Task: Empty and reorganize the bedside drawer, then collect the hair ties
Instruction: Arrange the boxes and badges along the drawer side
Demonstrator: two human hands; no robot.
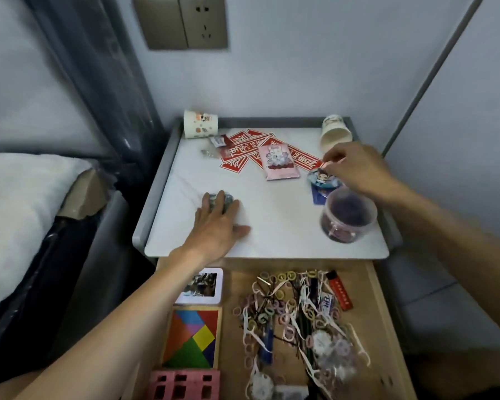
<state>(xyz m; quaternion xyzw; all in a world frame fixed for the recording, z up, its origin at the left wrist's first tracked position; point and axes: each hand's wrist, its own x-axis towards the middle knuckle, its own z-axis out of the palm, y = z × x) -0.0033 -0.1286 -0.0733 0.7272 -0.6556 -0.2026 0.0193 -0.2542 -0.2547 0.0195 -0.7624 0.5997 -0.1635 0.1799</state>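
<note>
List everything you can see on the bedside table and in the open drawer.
paper cups: two, white printed, tabletop back corners
cards: several, red, tabletop back
packet: one, pink, on the cards
badge: one, blue, behind tub
tub: one, clear, tabletop right front
tangram: one, multicoloured, drawer left
hair ties: many, pastel, drawer middle
lighter: one, red, drawer back right
left hand: one, rests on small dark object
right hand: one, pinches small item above badge

Bare arms and hands of one person.
The left hand [217, 223] and right hand [355, 168] are bare, and the left forearm [113, 327] and right forearm [445, 226] are uncovered up to the picture's edge; blur softens the skin, so finer marks cannot be told.
</note>
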